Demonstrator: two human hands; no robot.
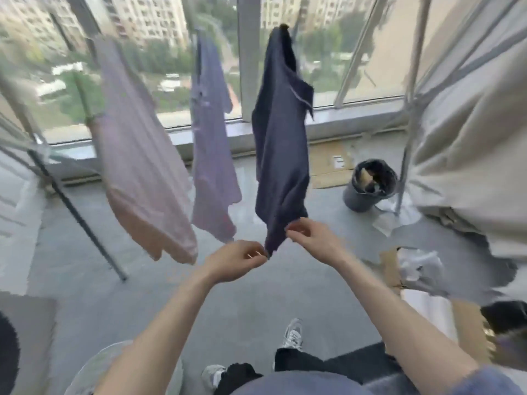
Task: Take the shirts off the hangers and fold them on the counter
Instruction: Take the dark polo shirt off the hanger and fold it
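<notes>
Head: shirt [281,138] hem in right hand [307,238]

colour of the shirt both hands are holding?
Dark navy shirt, plain; left hand and right hand pinch its hem. Head view.

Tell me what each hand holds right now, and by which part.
Both hold the navy shirt by its bottom hem: the left hand pinches the lowest corner, the right hand pinches the hem just above it.

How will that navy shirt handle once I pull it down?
Probably floppy: the navy shirt hangs in loose folds. Likely light: the left hand and right hand hold its hem by a fingertip pinch.
</notes>
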